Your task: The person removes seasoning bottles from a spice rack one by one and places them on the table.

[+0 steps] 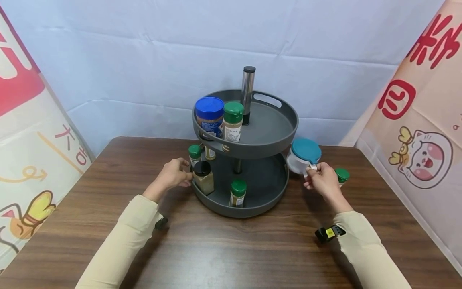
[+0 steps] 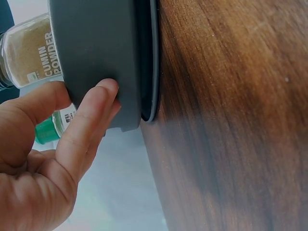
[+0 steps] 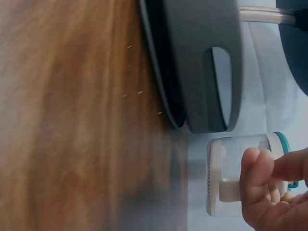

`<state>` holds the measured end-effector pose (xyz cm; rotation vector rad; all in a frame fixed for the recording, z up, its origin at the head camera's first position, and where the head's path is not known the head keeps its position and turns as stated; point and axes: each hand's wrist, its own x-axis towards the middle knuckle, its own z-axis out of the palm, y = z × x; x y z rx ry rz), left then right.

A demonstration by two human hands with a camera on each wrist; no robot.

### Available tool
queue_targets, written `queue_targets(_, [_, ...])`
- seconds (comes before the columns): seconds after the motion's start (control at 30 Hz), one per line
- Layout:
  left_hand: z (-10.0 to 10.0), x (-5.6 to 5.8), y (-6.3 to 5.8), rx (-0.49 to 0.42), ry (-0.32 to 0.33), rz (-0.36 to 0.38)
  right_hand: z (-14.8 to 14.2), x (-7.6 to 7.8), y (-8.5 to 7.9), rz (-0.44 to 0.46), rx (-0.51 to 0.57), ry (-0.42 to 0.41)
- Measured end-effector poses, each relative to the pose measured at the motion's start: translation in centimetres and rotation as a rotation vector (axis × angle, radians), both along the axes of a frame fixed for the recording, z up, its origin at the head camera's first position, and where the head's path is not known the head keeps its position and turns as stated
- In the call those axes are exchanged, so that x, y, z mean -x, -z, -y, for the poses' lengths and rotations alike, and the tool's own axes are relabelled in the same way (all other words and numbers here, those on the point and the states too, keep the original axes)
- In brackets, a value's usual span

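Observation:
My left hand [image 1: 174, 173] grips the rim of the lower tier of a dark grey two-tier turntable [image 1: 249, 210]. In the left wrist view, the thumb lies at the rim's edge and the fingers press the outer wall. Beside it, on that tier, stand a black-capped cumin powder jar [image 1: 204, 184] and a green-capped spice jar [image 1: 195, 152]. Right of the turntable, my right hand [image 1: 323, 180] pinches the handle [image 3: 229, 191] of a see-through canister [image 1: 296, 164] with a teal lid [image 1: 306, 150]. Whether the canister touches the table is unclear.
The upper tier holds a blue-lidded jar [image 1: 209, 114] and a green-capped shaker [image 1: 232, 120] beside the metal post [image 1: 248, 86]. Another green-capped jar [image 1: 238, 192] is at the lower tier's front. Behind my right hand, a green cap [image 1: 342, 174] shows on the wooden table [image 1: 231, 257].

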<state>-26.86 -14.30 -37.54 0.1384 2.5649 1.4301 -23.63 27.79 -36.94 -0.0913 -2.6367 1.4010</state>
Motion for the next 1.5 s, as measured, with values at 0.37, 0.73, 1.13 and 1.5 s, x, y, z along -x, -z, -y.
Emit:
queue_targets(0.37, [0.5,-0.1,0.3,0.009,0.005,-0.004,-0.3,-0.3,1.7,0.097,0.042,-0.034])
queue_targets(0.73, [0.3,-0.1,0.2,-0.024,0.005,-0.003,-0.8,-0.3,1.8,0.105,-0.030,-0.028])
queue_targets(1.13, [-0.1,0.1,0.1,-0.015,0.001,-0.016,-1.5,-1.1,1.2,0.084,-0.227,-0.068])
queue_targets(1.5, [0.0,0.1,0.1,-0.009,0.000,-0.015,-1.5,-2.0,-2.6,0.261,-0.647,-0.213])
